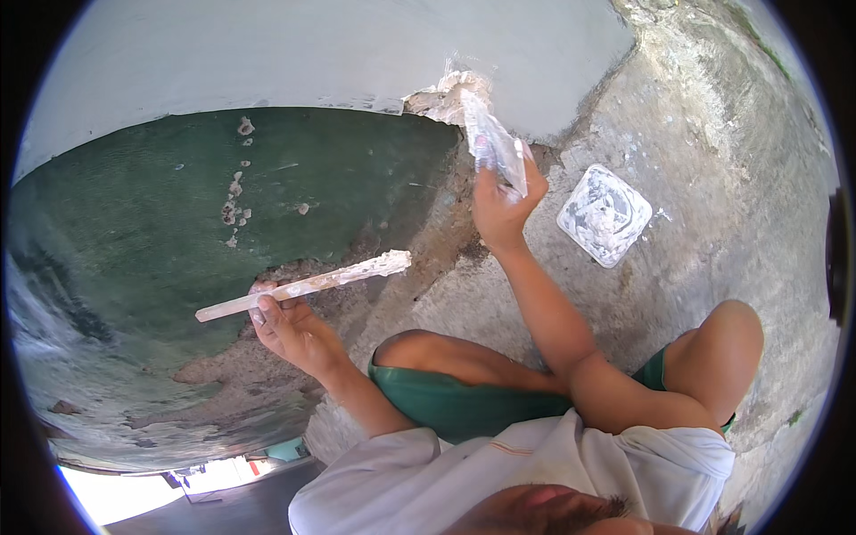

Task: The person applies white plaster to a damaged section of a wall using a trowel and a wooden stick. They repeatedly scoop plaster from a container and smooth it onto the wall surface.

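Observation:
My left hand (299,337) is closed around a long flat wooden stick (308,285). White paste coats the stick's right end, which hangs in the air. My right hand (504,205) pinches a clear, paste-smeared plastic scraper (497,147). Its far edge rests against a rough patch of whitish paste (446,96) at the lower edge of the grey wall (294,53). To the right of that hand, a square white lid or tray (604,216) lies on the concrete with a heap of paste on it.
A dark green surface (357,178) with chipped spots spreads below the grey wall on the left. Rough concrete (713,178) lies to the right. Broken, bare patches (214,379) show along the green surface. My bent knees (722,348) are near the lid.

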The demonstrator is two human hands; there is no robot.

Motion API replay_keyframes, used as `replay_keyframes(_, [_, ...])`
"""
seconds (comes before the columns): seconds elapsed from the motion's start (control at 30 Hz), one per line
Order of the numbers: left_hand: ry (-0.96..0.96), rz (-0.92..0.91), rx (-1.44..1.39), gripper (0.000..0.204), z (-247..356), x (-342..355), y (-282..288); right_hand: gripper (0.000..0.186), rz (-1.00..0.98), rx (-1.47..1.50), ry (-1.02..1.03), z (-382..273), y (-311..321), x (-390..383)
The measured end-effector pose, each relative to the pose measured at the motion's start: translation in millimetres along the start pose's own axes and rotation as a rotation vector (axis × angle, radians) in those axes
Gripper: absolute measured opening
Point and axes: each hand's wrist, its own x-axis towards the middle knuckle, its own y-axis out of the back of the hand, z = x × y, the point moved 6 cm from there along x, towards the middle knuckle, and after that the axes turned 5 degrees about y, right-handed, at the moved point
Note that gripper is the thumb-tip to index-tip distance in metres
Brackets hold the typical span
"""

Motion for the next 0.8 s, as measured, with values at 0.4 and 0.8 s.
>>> replay_keyframes(0.4, [0.028,0.049,0.025,0.028,-4.0,-1.2,0.1,0.022,0.124,-0.048,-0.096,11.5,11.6,8.8])
replay_keyframes(0.8, [0.002,0.043,0.019,0.026,3.1,-2.3,-4.0,0.024,0.083,-0.072,0.059,-4.0,-13.0,6.1])
